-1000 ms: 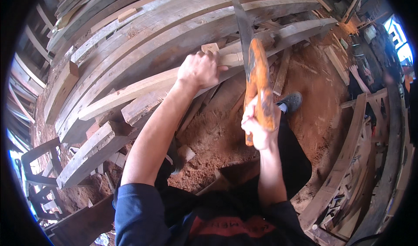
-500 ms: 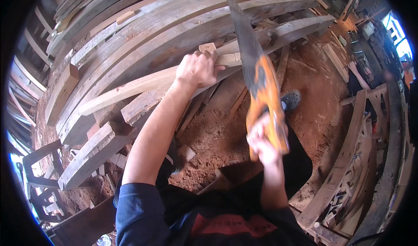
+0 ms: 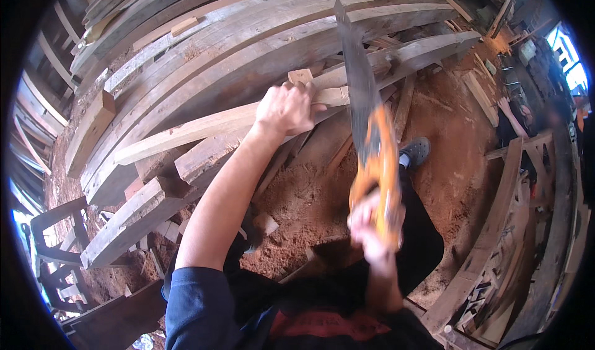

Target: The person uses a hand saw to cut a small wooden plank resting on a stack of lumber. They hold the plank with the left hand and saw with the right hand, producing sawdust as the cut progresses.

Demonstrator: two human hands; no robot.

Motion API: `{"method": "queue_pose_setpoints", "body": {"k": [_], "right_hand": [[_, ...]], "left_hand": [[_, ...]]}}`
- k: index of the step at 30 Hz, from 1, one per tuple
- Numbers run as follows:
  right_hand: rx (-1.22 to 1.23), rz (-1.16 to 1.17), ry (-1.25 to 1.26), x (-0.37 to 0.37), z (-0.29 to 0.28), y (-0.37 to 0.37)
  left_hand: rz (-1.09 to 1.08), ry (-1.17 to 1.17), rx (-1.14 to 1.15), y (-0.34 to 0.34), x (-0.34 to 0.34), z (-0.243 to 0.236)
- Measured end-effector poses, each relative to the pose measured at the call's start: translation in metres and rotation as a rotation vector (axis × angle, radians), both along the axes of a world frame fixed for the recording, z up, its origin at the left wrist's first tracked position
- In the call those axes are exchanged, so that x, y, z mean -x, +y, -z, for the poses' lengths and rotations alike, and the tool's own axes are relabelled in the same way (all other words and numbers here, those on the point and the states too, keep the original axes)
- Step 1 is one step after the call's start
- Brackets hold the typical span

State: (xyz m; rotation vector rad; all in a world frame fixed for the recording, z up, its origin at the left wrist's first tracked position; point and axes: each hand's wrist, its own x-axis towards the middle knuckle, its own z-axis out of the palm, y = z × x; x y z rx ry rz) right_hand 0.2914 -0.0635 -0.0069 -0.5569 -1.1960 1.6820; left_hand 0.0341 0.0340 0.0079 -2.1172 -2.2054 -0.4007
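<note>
My left hand (image 3: 285, 107) grips a long pale wooden batten (image 3: 186, 131), which lies slantwise along curved grey timbers. A small wood block (image 3: 300, 75) sits just behind my knuckles. My right hand (image 3: 372, 223) is closed on the orange handle of a handsaw (image 3: 385, 164), low in front of my body. The blurred grey blade (image 3: 358, 77) points away from me and crosses the batten just right of my left hand; whether its teeth touch the wood I cannot tell.
Stacked curved timbers (image 3: 204, 40) fill the upper left. Sawdust covers the ground (image 3: 434, 189) around my sandalled foot (image 3: 416, 150). Angled beams (image 3: 496, 238) line the right. Another person's arm (image 3: 509, 114) shows at far right. A dark metal frame (image 3: 56, 223) stands at left.
The saw and my right hand have drawn back toward my body since a second ago, moving down in the picture. My left hand stays on the batten, with the view slightly shifted.
</note>
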Motion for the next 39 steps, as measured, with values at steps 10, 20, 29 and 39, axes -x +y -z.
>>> {"method": "queue_pose_setpoints", "body": {"k": [10,20,29,39], "right_hand": [[0.026,-0.113,-0.061,-0.018,-0.029,0.018],[0.084,-0.083,0.121,-0.036,0.001,0.025],[0.012,0.008,0.129,-0.027,0.009,0.004],[0.129,0.029,-0.058,-0.026,-0.027,0.008]], "left_hand": [[-0.105,-0.017,0.012,0.0,0.002,0.002],[-0.008,0.044,0.023,0.004,0.013,0.001],[0.024,0.052,0.034,0.001,0.013,-0.001],[0.088,0.051,0.049,0.005,0.026,0.002]]}}
